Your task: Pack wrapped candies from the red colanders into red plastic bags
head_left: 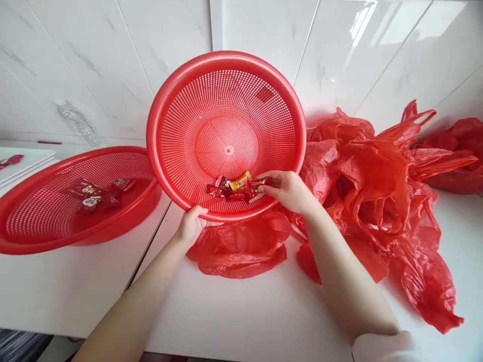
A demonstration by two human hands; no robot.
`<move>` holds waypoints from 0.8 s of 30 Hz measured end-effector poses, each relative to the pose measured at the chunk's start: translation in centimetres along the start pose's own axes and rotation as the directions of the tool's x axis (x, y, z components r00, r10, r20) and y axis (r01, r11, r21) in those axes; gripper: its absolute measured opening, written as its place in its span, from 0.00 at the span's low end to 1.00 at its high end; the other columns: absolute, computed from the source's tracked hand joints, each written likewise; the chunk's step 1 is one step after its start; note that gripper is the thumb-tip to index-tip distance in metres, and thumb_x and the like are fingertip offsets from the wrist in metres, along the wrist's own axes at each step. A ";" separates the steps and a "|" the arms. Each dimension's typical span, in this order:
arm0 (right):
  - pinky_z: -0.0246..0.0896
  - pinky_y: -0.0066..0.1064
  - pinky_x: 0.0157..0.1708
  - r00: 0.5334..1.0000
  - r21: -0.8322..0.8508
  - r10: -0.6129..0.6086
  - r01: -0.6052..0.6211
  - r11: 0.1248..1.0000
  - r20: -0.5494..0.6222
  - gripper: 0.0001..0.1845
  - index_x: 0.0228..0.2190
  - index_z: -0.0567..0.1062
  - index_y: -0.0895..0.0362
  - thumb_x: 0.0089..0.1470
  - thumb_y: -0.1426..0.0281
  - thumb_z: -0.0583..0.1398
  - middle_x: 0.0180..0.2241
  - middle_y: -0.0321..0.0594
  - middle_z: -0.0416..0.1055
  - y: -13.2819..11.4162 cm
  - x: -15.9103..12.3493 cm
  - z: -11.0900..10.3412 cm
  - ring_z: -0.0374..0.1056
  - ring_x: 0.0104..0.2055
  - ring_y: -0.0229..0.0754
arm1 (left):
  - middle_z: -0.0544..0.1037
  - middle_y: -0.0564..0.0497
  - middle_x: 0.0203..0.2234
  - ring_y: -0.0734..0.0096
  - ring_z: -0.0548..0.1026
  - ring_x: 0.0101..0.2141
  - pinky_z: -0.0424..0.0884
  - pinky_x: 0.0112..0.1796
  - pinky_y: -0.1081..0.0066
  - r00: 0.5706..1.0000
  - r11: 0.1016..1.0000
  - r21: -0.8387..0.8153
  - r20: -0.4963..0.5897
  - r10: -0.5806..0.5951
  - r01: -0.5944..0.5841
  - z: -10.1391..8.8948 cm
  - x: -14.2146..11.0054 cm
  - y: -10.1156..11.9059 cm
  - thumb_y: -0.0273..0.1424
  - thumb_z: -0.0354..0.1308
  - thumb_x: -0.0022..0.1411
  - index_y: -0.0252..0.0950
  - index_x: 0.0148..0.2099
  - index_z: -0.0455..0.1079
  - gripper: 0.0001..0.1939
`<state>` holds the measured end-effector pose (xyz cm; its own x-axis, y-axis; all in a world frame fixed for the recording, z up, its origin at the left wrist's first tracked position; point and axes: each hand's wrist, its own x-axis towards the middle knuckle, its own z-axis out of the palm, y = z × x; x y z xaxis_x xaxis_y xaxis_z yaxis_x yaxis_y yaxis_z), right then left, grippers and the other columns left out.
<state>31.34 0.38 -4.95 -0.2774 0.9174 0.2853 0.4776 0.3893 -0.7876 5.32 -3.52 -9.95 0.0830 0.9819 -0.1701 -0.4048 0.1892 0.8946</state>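
Observation:
A round red plastic basket (pixel 230 95) with perforated sides is tilted so that its inside faces me. My left hand (pixel 191 224) is closed on its lower rim, thumb on top. Inside, at the low side, lies a small heap of wrapped candies (pixel 226 188), mostly red, one of them yellow (pixel 240 182). My right hand (pixel 285 190) reaches over the rim at the right of the heap, its thumb and fingers pinched on a red-wrapped candy (pixel 260 182). Under the basket a red plastic bag (pixel 241 251) lies on the white table (pixel 241 311).
To the left a second red basket (pixel 124 229) holds several wrapped pieces (pixel 90 196). Crumpled red plastic bags (pixel 377 191) are piled at the right, with more red plastic (pixel 456 161) beyond. A tiled wall (pixel 264 30) closes the back. A white tray (pixel 26 163) stands far left.

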 end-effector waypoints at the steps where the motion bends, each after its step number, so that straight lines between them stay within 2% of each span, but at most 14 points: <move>1: 0.67 0.33 0.40 0.999 0.044 0.001 -0.002 0.999 0.040 0.14 0.42 0.78 0.57 0.53 0.67 0.62 0.36 0.40 0.78 -0.4 -0.3 -0.4 0.73 0.36 0.41 | 0.79 0.43 0.32 0.48 0.77 0.42 0.76 0.43 0.48 1.000 1.000 -0.003 -0.005 0.013 -0.013 0.0 0.0 0.1 0.29 0.58 0.46 0.30 0.29 0.72 0.07; 4: 0.68 0.32 0.39 0.978 0.131 -0.028 0.000 0.991 0.209 0.12 0.40 0.77 0.56 0.53 0.66 0.63 0.36 0.39 0.78 -2.0 -1.3 -1.1 0.74 0.38 0.41 | 0.79 0.43 0.33 0.48 0.77 0.44 0.76 0.44 0.48 0.999 0.999 -0.006 -0.028 0.045 -0.045 0.0 0.0 0.2 0.29 0.58 0.46 0.30 0.32 0.73 0.09; 6: 0.68 0.31 0.39 0.924 0.142 -0.087 0.036 0.989 0.373 0.10 0.39 0.77 0.55 0.55 0.66 0.62 0.36 0.37 0.78 -3.0 -1.8 -0.9 0.74 0.38 0.40 | 0.79 0.43 0.33 0.47 0.77 0.44 0.76 0.44 0.48 0.998 0.999 -0.008 -0.033 0.052 -0.052 0.0 -0.1 0.2 0.29 0.58 0.47 0.30 0.32 0.73 0.09; 8: 0.68 0.30 0.41 0.889 0.099 -0.139 0.107 0.989 0.435 0.09 0.38 0.77 0.55 0.57 0.66 0.60 0.36 0.37 0.78 -3.4 -1.9 -0.2 0.74 0.38 0.39 | 0.80 0.43 0.33 0.47 0.76 0.44 0.76 0.44 0.48 0.999 0.999 -0.014 -0.027 0.047 -0.047 0.0 0.0 0.2 0.29 0.58 0.47 0.30 0.32 0.73 0.09; 10: 0.66 0.31 0.43 0.925 -0.024 -0.155 0.173 0.985 0.346 0.10 0.39 0.77 0.56 0.60 0.66 0.57 0.37 0.38 0.78 -3.2 -1.6 1.1 0.74 0.39 0.39 | 0.80 0.43 0.33 0.47 0.76 0.45 0.75 0.45 0.48 1.000 1.000 -0.016 -0.014 0.027 -0.027 0.0 0.0 0.1 0.29 0.58 0.47 0.30 0.30 0.73 0.08; 12: 0.65 0.33 0.46 0.964 -0.196 -0.152 0.196 0.961 0.218 0.12 0.44 0.75 0.58 0.61 0.68 0.56 0.41 0.43 0.77 -2.6 -1.2 2.6 0.73 0.43 0.41 | 0.79 0.42 0.32 0.46 0.76 0.45 0.75 0.45 0.47 1.000 1.000 -0.012 -0.007 -0.001 0.001 0.1 -0.1 -0.1 0.30 0.58 0.47 0.30 0.29 0.72 0.07; 13: 0.64 0.35 0.48 0.970 -0.285 -0.144 0.197 0.938 0.195 0.15 0.48 0.73 0.59 0.61 0.68 0.57 0.43 0.46 0.76 -2.2 -1.0 3.4 0.72 0.45 0.43 | 0.79 0.42 0.31 0.46 0.76 0.45 0.75 0.45 0.47 1.000 1.000 -0.008 -0.007 -0.012 0.012 0.1 -0.1 -0.2 0.30 0.58 0.47 0.30 0.28 0.72 0.07; 15: 0.62 0.40 0.51 0.971 -0.446 -0.118 0.202 0.872 0.209 0.21 0.54 0.69 0.61 0.60 0.68 0.57 0.46 0.51 0.74 -1.5 -0.7 4.8 0.70 0.50 0.49 | 0.79 0.43 0.30 0.46 0.77 0.44 0.75 0.45 0.47 1.000 1.000 -0.002 -0.010 -0.028 0.028 0.2 -0.1 -0.5 0.30 0.58 0.46 0.30 0.28 0.72 0.07; 18: 0.60 0.46 0.52 0.975 -0.561 -0.072 0.180 0.808 0.209 0.19 0.53 0.71 0.61 0.60 0.73 0.55 0.48 0.53 0.73 -0.7 -0.3 5.9 0.68 0.52 0.53 | 0.79 0.44 0.30 0.47 0.77 0.44 0.75 0.45 0.46 0.999 0.999 0.004 -0.006 -0.051 0.051 0.2 -0.2 -0.8 0.30 0.58 0.46 0.30 0.30 0.72 0.08; 20: 0.61 0.44 0.52 0.985 -0.461 -0.056 0.126 0.878 0.162 0.18 0.50 0.73 0.59 0.59 0.76 0.54 0.46 0.51 0.74 -0.2 -0.1 6.1 0.69 0.51 0.50 | 0.79 0.44 0.30 0.47 0.77 0.43 0.75 0.44 0.47 0.998 0.998 0.004 0.000 -0.068 0.068 0.1 -0.1 -0.9 0.31 0.58 0.46 0.30 0.30 0.72 0.09; 21: 0.63 0.42 0.51 0.991 -0.344 -0.035 0.078 0.936 0.129 0.16 0.48 0.74 0.58 0.59 0.76 0.54 0.44 0.49 0.75 0.0 0.0 5.9 0.71 0.49 0.48 | 0.79 0.43 0.29 0.47 0.77 0.43 0.75 0.44 0.47 0.997 0.997 0.003 0.002 -0.072 0.072 0.0 -0.1 -0.9 0.31 0.58 0.47 0.30 0.29 0.72 0.09; 23: 0.68 0.38 0.47 0.994 0.027 0.048 -0.051 0.998 0.097 0.13 0.45 0.74 0.57 0.58 0.72 0.56 0.42 0.44 0.75 0.2 0.3 5.4 0.73 0.43 0.43 | 0.79 0.43 0.29 0.47 0.77 0.42 0.75 0.44 0.47 0.998 0.998 -0.005 -0.005 -0.064 0.063 0.0 0.0 -0.8 0.31 0.58 0.47 0.30 0.28 0.72 0.08; 24: 0.70 0.37 0.44 0.989 0.237 0.098 -0.122 0.964 0.112 0.12 0.43 0.74 0.57 0.57 0.70 0.58 0.42 0.43 0.75 0.3 0.4 5.1 0.73 0.41 0.41 | 0.79 0.42 0.28 0.47 0.77 0.42 0.75 0.44 0.47 0.998 0.999 -0.009 -0.011 -0.054 0.054 0.0 0.0 -0.7 0.30 0.57 0.47 0.30 0.27 0.71 0.07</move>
<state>27.14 0.45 -7.86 -0.3207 0.9361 0.1442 0.2965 0.2438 -0.9234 5.60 -3.61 -10.54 0.0947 0.9703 -0.2227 -0.4082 0.2419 0.8803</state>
